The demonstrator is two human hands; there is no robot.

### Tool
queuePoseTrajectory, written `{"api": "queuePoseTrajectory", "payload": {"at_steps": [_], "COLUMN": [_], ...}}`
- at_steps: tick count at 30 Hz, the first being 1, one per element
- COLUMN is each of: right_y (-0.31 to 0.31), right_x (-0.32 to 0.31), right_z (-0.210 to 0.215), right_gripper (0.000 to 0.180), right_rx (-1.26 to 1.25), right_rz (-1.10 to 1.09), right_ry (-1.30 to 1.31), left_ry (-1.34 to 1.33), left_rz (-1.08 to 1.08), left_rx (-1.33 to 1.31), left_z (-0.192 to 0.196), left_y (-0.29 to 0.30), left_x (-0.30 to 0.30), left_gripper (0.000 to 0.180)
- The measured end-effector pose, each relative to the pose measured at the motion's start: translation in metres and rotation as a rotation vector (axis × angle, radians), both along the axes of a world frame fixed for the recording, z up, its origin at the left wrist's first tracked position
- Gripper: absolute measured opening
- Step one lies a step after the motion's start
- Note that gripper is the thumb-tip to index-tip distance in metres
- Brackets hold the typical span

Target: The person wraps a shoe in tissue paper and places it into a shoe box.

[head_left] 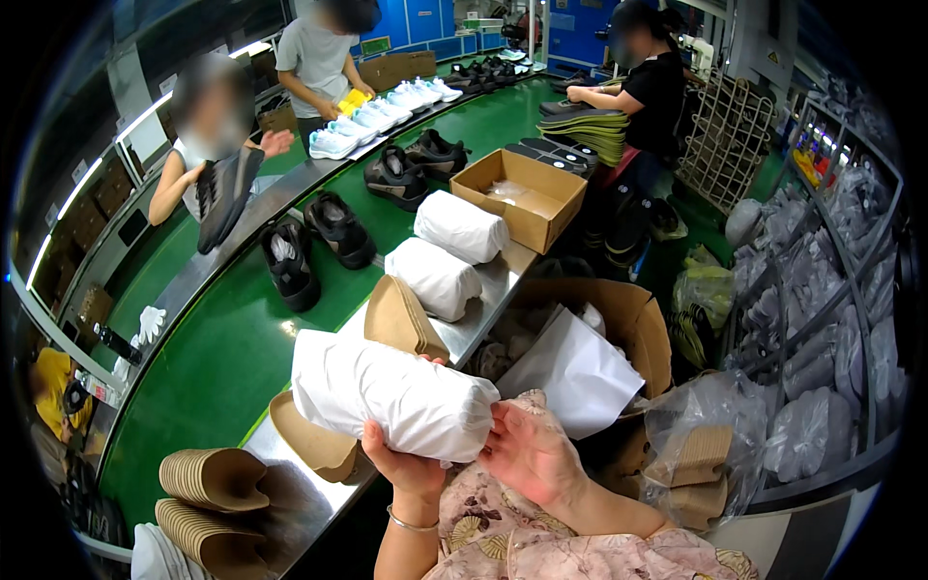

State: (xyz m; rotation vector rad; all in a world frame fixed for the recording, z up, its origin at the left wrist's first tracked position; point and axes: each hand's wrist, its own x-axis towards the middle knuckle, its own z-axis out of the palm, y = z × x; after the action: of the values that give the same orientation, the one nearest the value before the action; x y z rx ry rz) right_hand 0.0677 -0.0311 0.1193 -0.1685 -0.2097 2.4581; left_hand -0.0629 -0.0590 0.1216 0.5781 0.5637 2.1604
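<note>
Both hands, left hand [406, 471] and right hand [527, 452], palms up, cradling a white paper-wrapped bundle [391, 391].

Head-worn fisheye, looking down, close
</note>
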Motion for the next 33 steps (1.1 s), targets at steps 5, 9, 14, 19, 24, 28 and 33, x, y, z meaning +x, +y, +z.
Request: {"api": "queuePoseTrajectory", "payload": {"at_steps": [5, 9, 14, 19, 24, 28, 33], "right_y": [0.001, 0.002, 0.000, 0.004, 0.012, 0.012, 0.010], "right_x": [-0.002, 0.003, 0.004, 0.004, 0.009, 0.010, 0.011], "right_z": [-0.003, -0.014, -0.019, -0.028, -0.047, -0.058, -0.036], "right_gripper": [0.035, 0.046, 0.058, 0.059, 0.062, 0.063, 0.057], "right_rx": [-0.097, -0.013, 0.047, 0.106, 0.074, 0.099, 0.127], "right_rz": [0.014, 0.106, 0.167, 0.165, 0.038, 0.031, 0.094], "right_ry": [-0.068, 0.033, 0.198, 0.141, -0.012, -0.053, 0.059], "left_ry": [-0.009, -0.121, -0.265, -0.173, 0.013, 0.036, -0.014], "left_rz": [-0.147, -0.252, -0.408, -0.343, -0.259, -0.329, -0.373], "left_rx": [0.001, -0.005, -0.009, -0.034, -0.079, -0.074, -0.087], "left_z": [-0.012, -0.005, -0.008, -0.007, -0.007, -0.010, -0.003], "left_y": [0.000, -0.003, -0.002, -0.003, -0.003, -0.001, -0.005], "left_x": [-0.002, 0.007, 0.017, 0.009, -0.001, -0.003, -0.003], "left_gripper": [0.085, 0.093, 0.095, 0.095, 0.092, 0.096, 0.100]}}
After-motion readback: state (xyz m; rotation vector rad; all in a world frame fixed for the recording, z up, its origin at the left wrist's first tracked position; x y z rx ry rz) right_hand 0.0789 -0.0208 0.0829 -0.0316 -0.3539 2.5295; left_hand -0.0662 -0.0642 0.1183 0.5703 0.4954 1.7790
